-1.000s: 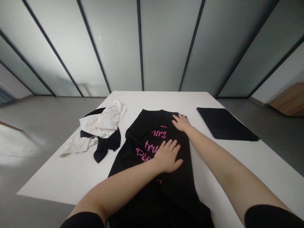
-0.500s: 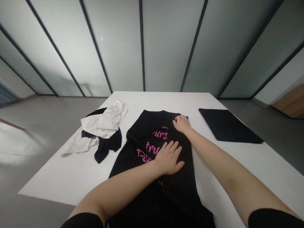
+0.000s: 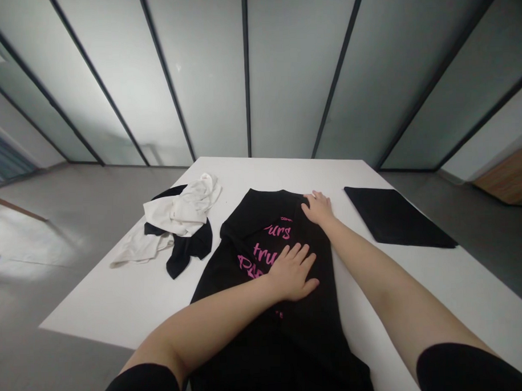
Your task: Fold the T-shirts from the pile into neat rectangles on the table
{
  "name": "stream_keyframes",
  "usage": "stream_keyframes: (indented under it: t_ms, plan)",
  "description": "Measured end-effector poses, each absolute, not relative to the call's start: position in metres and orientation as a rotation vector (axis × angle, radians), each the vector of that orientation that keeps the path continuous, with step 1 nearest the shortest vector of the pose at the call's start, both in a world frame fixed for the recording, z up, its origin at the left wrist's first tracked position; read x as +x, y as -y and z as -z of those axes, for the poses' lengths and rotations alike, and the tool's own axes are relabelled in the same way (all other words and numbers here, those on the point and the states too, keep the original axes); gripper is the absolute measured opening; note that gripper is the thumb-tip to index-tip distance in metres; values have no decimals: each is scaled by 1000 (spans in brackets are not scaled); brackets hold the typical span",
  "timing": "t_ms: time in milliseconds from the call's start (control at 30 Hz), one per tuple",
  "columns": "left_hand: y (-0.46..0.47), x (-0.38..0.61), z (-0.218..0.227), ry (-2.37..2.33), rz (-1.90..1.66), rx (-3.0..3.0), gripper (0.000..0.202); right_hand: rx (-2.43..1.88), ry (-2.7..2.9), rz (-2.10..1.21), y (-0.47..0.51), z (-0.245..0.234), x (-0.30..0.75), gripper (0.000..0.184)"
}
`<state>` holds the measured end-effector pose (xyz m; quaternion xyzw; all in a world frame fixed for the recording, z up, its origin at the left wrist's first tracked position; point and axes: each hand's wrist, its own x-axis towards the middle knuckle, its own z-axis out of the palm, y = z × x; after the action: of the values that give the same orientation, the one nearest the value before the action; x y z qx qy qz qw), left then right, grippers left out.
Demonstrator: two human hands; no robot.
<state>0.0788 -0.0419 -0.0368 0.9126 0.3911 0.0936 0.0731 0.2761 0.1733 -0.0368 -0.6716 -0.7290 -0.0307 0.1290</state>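
Note:
A black T-shirt (image 3: 261,212) with pink lettering lies lengthwise on the white table, its left side folded inward over part of the print. My left hand (image 3: 293,272) rests flat on the middle of the shirt, fingers spread, covering some of the letters. Farther up, my right hand (image 3: 319,208) lies at the shirt's upper right corner with fingers stretched out, over the edge of the cloth. The shirt's near end runs down toward my body at the bottom of the view.
On the left of the white table (image 3: 286,170) is a loose heap of white clothing (image 3: 180,212) and dark clothing (image 3: 190,246). A flat, dark folded cloth (image 3: 394,216) lies on the right. Frosted glass panels (image 3: 205,77) stand beyond the table.
My right hand has slid slightly outward to the right, over the shirt's upper corner. My left hand stays flat in the same place on the shirt.

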Motion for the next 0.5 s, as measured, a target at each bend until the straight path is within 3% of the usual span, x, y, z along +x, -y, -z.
stream_keyframes:
  t_ms: [233,500]
  plan:
    - [41,79,36,-1170,-272,2734,73,-2151,1791,61,-169,42,280,46]
    - [42,79,32,-1163,-258,2722,73,-1933,2035,-86,-181,51,294,52]
